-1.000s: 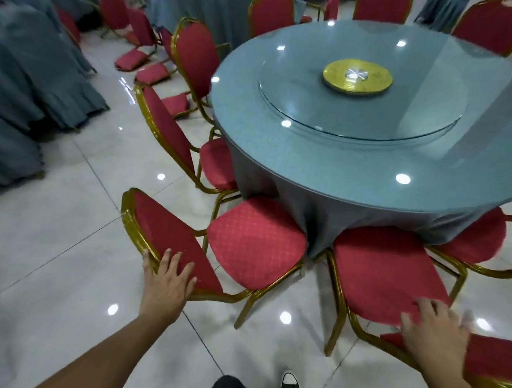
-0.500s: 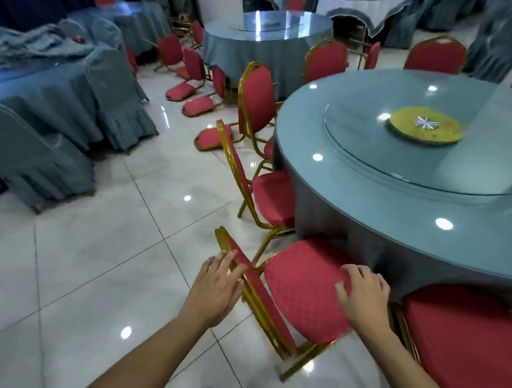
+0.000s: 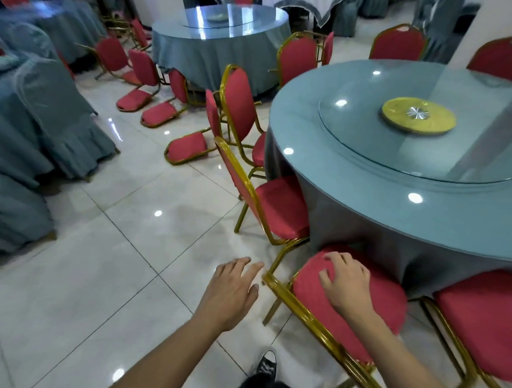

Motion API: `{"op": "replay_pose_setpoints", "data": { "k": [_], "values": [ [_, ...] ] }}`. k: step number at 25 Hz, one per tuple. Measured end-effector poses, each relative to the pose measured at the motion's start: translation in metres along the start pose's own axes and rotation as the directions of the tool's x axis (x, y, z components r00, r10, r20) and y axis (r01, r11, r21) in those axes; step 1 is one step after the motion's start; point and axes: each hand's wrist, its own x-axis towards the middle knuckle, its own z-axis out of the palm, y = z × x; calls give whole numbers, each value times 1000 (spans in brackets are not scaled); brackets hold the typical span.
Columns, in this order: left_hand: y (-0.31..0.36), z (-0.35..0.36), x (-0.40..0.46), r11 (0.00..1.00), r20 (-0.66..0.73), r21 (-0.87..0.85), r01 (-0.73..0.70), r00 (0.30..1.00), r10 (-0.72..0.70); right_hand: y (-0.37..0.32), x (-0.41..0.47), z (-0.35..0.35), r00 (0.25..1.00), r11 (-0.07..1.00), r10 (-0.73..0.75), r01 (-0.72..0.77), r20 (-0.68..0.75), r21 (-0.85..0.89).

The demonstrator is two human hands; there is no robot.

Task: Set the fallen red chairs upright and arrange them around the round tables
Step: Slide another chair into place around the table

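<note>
Right hand [image 3: 346,283] flat on red chair [image 3: 354,312]; left hand [image 3: 232,290] perhaps just clear

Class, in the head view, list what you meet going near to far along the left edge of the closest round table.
Right hand on nearest chair seat → second chair → third chair → fallen chair → far round table.
</note>
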Motion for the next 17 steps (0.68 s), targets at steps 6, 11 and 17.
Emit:
{"op": "replay_pose_setpoints", "data": {
  "k": [6, 11, 17],
  "values": [
    [-97, -26, 105, 1000, 4, 7, -17, 1000, 17, -62, 100, 37, 996, 991, 83, -84, 8, 100],
    [-161, -42, 197, 1000, -37, -28, 5, 999, -6, -107, 167, 51, 994, 988, 105, -106, 13, 109],
    [-232, -44, 326, 1000, -46, -22, 8, 999, -9, -150, 225, 81, 935, 932, 279, -318, 217, 173]
  ]
}}
